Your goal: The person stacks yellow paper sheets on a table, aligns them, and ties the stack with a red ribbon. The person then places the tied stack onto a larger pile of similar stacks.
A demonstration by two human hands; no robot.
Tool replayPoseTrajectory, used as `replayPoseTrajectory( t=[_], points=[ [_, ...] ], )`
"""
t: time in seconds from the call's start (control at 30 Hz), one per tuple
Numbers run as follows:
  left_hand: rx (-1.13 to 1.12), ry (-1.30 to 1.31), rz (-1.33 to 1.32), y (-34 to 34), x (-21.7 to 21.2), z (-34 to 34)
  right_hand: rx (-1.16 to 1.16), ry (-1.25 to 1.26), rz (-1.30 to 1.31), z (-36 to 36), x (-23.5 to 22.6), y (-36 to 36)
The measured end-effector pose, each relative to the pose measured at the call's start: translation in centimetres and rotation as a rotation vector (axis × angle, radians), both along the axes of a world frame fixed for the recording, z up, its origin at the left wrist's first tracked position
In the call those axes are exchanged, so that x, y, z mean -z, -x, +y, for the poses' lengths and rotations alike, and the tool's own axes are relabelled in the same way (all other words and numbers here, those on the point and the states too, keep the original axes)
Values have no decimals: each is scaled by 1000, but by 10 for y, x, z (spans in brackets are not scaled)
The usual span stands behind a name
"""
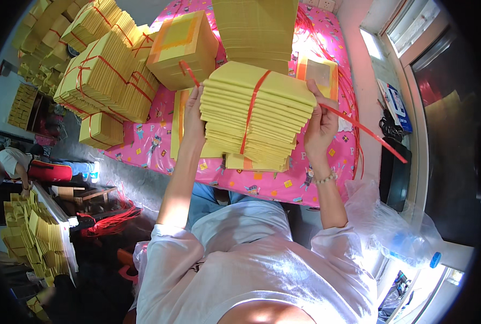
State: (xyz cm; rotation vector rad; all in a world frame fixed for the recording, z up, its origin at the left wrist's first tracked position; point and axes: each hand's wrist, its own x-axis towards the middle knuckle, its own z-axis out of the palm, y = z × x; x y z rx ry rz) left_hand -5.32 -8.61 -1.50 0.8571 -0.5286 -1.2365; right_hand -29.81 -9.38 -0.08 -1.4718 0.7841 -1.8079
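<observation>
A thick bundle of folded yellow paper (256,116) is in front of me at the near side of the table, with a red plastic strap (252,108) running round its middle. My left hand (195,114) is closed at the bundle's left side, and a short strap end sticks up past its fingers. On the right side, my right hand (321,125) grips the edge. A long loose strap end (367,131) trails out to the right from between its thumb and fingers. More yellow paper (256,162) lies partly hidden beneath the bundle.
Strapped yellow bundles (100,70) are heaped at the table's left, beside a tall block (184,48) with an orange border. Another stack (255,29) stands behind. Loose red straps (354,108) lie along the pink tablecloth (154,156). A person (16,164) works at far left.
</observation>
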Motion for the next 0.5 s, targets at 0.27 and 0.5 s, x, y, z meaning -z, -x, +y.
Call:
replayPoseTrajectory(
  t=[0.27,0.5],
  points=[
    [97,195,-33,-7,33,30,-142,36,228,18,14,25],
    [104,357,-925,-20,-44,18,-264,-93,346,21,-10,49]
  ],
)
